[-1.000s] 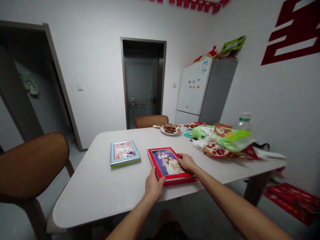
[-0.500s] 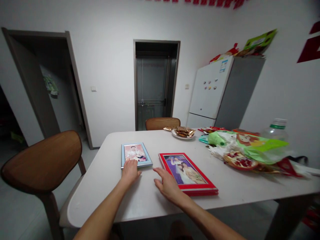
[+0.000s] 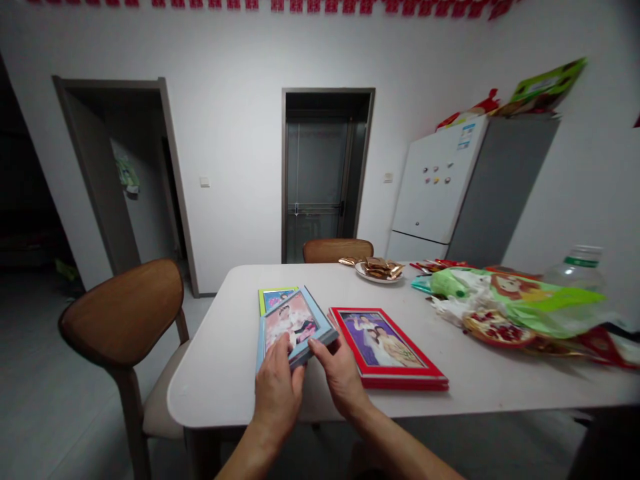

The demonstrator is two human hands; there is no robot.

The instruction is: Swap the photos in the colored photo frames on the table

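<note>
A light blue picture frame is tilted up off the table between my two hands. My left hand grips its near edge, fingertips lying over the photo. At the right corner my right hand pinches it, thumb on the front and the other fingers mostly hidden beneath. Behind it a yellow-green picture frame lies on the table, partly covered from view. Just right of my right hand lies a red picture frame with a family photo, stacked on another red one.
On the white table stand a plate of gold-wrapped snacks, a cut pomegranate, a green plastic bag and a clear bottle. Brown chairs stand at the left and far side.
Both hands have taken hold of the blue picture frame and lifted it, tilting and turning it. The yellow-green frame beneath has come into view. The camera view has shifted slightly left.
</note>
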